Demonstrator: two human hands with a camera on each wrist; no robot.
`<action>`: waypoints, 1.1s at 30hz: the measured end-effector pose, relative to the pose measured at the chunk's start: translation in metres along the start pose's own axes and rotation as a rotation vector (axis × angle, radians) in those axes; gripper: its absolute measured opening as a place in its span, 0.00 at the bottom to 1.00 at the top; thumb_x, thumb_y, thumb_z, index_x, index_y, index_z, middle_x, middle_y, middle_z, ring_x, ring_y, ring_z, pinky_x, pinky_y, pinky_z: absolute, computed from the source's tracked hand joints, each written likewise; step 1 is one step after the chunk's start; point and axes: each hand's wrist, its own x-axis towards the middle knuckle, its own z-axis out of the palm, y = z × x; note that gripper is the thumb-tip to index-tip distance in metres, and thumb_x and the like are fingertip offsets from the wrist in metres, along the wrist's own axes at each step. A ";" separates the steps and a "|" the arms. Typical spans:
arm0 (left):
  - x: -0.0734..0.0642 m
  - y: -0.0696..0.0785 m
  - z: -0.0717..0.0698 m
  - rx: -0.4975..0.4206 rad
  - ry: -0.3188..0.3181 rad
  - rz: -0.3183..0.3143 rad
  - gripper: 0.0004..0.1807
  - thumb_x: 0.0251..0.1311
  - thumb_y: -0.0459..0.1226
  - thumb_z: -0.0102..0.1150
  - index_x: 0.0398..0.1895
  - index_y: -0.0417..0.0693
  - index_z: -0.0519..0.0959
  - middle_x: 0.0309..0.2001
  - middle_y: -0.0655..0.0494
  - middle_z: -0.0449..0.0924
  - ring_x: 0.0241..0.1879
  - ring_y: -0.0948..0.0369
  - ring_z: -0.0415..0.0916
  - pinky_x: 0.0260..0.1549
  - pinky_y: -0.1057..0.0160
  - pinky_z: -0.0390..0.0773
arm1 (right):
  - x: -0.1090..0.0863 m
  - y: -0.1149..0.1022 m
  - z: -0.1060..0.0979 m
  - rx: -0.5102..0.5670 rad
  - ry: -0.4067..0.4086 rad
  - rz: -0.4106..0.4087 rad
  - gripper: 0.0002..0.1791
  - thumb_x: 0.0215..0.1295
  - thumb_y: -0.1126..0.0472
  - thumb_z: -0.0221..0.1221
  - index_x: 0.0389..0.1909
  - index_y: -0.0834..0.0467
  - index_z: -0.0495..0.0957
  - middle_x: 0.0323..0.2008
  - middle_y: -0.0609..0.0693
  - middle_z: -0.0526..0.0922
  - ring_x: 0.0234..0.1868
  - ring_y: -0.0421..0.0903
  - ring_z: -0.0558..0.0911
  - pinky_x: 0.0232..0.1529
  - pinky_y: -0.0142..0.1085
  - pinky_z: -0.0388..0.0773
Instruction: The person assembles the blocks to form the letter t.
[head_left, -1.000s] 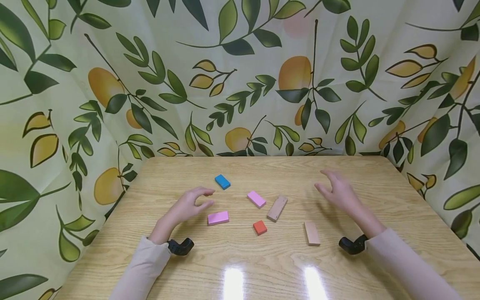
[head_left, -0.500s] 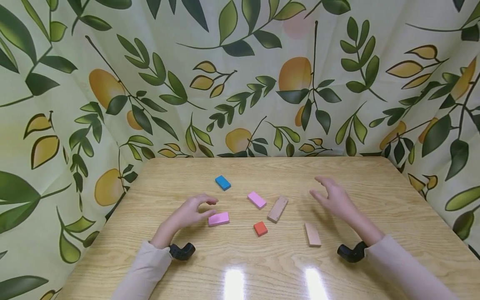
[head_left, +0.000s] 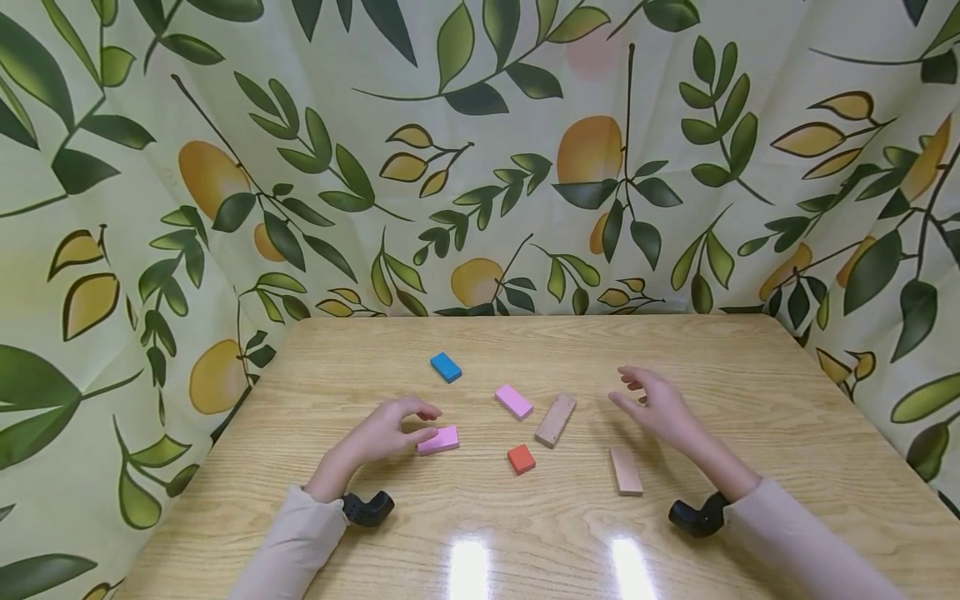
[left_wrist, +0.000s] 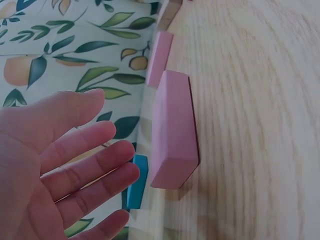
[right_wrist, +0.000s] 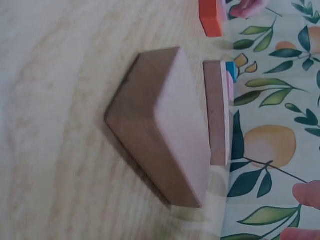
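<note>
Head view: left hand (head_left: 384, 430), fingers apart, has come nearer to pink block (head_left: 442, 441) at 3 o'clock; right hand (head_left: 663, 407), fingers loosely bent, nears tan block (head_left: 626, 471) at 7 o'clock; neither is gripped.

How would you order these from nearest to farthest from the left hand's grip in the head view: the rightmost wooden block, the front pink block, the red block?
1. Front pink block: just to the right of the left hand's grip.
2. Red block: farther right, beyond the pink one.
3. Rightmost wooden block: farthest right of the three.
</note>
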 end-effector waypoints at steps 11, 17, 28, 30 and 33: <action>0.000 0.002 0.002 0.000 -0.035 -0.001 0.18 0.63 0.41 0.60 0.52 0.41 0.80 0.47 0.48 0.84 0.48 0.54 0.79 0.51 0.54 0.80 | -0.004 -0.005 0.009 0.060 -0.016 0.023 0.25 0.63 0.62 0.61 0.55 0.75 0.72 0.44 0.69 0.82 0.43 0.60 0.82 0.38 0.46 0.84; 0.000 0.001 0.004 -0.012 -0.042 0.003 0.18 0.62 0.40 0.61 0.52 0.40 0.80 0.45 0.49 0.84 0.45 0.55 0.79 0.46 0.63 0.79 | -0.005 -0.009 0.015 0.089 -0.045 0.060 0.24 0.63 0.63 0.61 0.55 0.74 0.72 0.41 0.65 0.83 0.41 0.56 0.83 0.35 0.38 0.82; -0.001 -0.004 0.008 0.007 -0.038 0.011 0.17 0.59 0.42 0.65 0.48 0.43 0.81 0.43 0.52 0.84 0.42 0.63 0.77 0.43 0.69 0.77 | -0.004 -0.015 0.030 0.147 -0.128 0.138 0.24 0.64 0.60 0.60 0.56 0.72 0.72 0.41 0.62 0.84 0.42 0.54 0.82 0.34 0.28 0.76; -0.001 -0.005 0.009 0.015 -0.035 0.010 0.17 0.58 0.42 0.65 0.48 0.43 0.81 0.43 0.53 0.83 0.41 0.64 0.76 0.42 0.69 0.77 | -0.003 -0.017 0.031 0.159 -0.138 0.151 0.24 0.64 0.60 0.61 0.56 0.72 0.73 0.41 0.62 0.84 0.42 0.53 0.83 0.34 0.28 0.77; 0.000 -0.006 0.010 0.024 -0.036 0.000 0.16 0.58 0.42 0.66 0.47 0.45 0.82 0.42 0.54 0.83 0.41 0.65 0.75 0.41 0.70 0.76 | -0.002 -0.020 0.033 0.182 -0.145 0.169 0.24 0.63 0.60 0.62 0.55 0.72 0.74 0.40 0.62 0.84 0.41 0.52 0.82 0.33 0.26 0.76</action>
